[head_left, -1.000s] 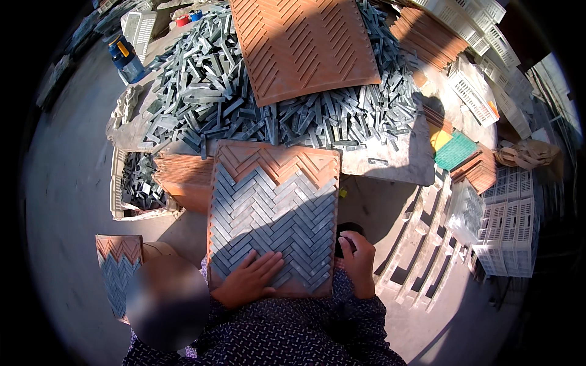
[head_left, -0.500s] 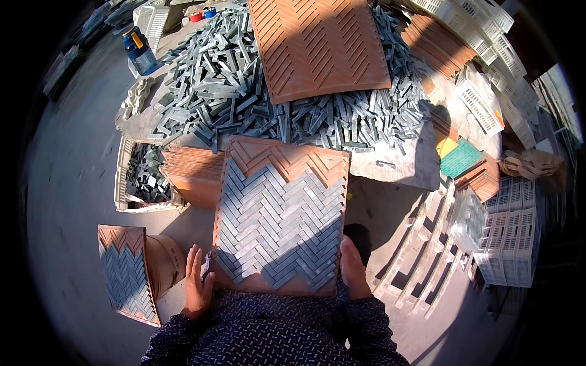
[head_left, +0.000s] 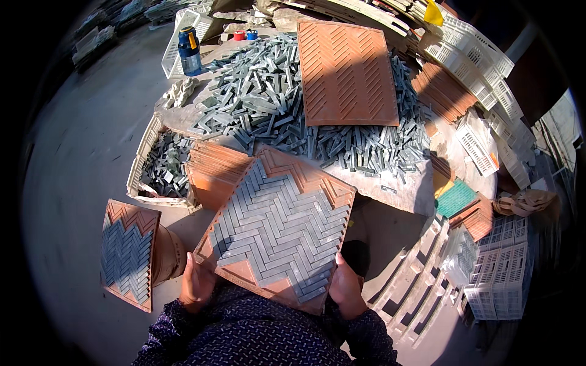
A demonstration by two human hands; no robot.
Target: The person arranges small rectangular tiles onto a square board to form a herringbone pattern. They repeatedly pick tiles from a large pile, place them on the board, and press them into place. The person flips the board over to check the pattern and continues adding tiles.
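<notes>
An orange-brown moulded tray [head_left: 342, 190] is held in front of my body, turned at an angle. Grey strip tiles [head_left: 271, 229] lie in its slots in a herringbone pattern, and bare slots show along its far edge. My left hand [head_left: 198, 283] grips the near left corner, its fingers partly hidden by the tray. At the near right edge my right hand [head_left: 347, 287] holds on, thumb up the side and the other fingers mostly out of sight. Beyond lies a heap of loose strip tiles [head_left: 256, 100] with an unfilled moulded tray [head_left: 351, 76] on top.
To the left, another tile-filled tray [head_left: 127, 256] leans on a round brown drum [head_left: 170, 256]. Stacked trays [head_left: 217, 174] stand beside a cream crate [head_left: 135, 177] of tile pieces. A wooden pallet [head_left: 406, 287] and white crates [head_left: 497, 274] are at right. A blue bottle [head_left: 190, 52] stands far left.
The held tray has turned clockwise, its near left corner rising toward my left hand. That hand, apart with fingers raised before, now grips the corner. The whole view has also shifted.
</notes>
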